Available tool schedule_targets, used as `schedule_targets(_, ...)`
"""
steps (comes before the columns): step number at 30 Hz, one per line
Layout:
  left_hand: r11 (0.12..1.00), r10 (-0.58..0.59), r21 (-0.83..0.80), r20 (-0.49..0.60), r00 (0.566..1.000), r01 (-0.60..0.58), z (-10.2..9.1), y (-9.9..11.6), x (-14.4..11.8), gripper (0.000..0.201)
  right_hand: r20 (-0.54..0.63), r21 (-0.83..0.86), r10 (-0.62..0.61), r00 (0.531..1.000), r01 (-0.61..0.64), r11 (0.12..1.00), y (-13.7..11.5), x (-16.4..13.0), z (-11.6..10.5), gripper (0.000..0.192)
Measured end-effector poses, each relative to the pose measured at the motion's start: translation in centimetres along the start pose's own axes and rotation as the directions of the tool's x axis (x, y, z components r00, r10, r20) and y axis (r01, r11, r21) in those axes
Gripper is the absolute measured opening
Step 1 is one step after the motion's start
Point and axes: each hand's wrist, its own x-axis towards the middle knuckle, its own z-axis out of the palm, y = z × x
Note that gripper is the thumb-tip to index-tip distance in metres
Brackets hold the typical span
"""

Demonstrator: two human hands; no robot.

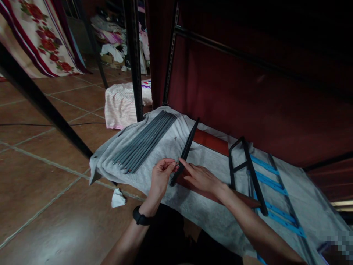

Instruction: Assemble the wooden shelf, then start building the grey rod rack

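Note:
My left hand pinches a tiny metal piece, too small to name, beside the near end of a black metal bar. My right hand rests on the grey cloth with its fingertips against the same end of the bar, meeting the left fingers there. The bar lies slanted, running away from me. A black band sits on my left wrist. To the left of the bar, several grey metal rods lie side by side on the cloth.
A black frame with blue strips lies on the cloth at right. Black rack uprights and a dark red panel stand behind. A striped cloth bundle and crumpled white paper sit on the tiled floor.

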Motion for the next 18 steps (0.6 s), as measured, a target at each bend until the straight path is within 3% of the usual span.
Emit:
schedule_targets(3,1.0,-0.018,-0.001,-0.005,1.0,0.018,-0.3,-0.2,-0.1,0.031,-0.043,0.016,0.069,0.997,-0.069,0.998,-0.1,-0.5,0.0,0.069)
schedule_targets(6,0.999,-0.046,0.004,0.01,0.999,0.046,-0.6,-0.4,0.0,0.031,-0.092,0.048,0.152,0.984,-0.148,0.988,-0.2,-1.1,-0.1,0.052)
schedule_targets(9,0.999,-0.023,0.043,0.029,0.999,0.021,-0.8,-0.4,0.3,0.028,-0.092,0.053,0.126,0.988,-0.121,0.991,-0.5,-1.4,-0.2,0.037)
schedule_targets(14,0.995,0.028,0.096,0.075,0.997,-0.035,-1.0,0.2,1.0,0.029,-0.07,0.023,0.072,0.995,-0.071,0.997,-0.7,-1.4,-0.4,0.045)
schedule_targets(18,0.995,0.021,0.094,0.044,0.999,-0.025,-1.0,0.3,0.8,0.032,-0.075,0.02,0.055,0.996,-0.054,0.998,-0.7,-1.6,-0.4,0.048)
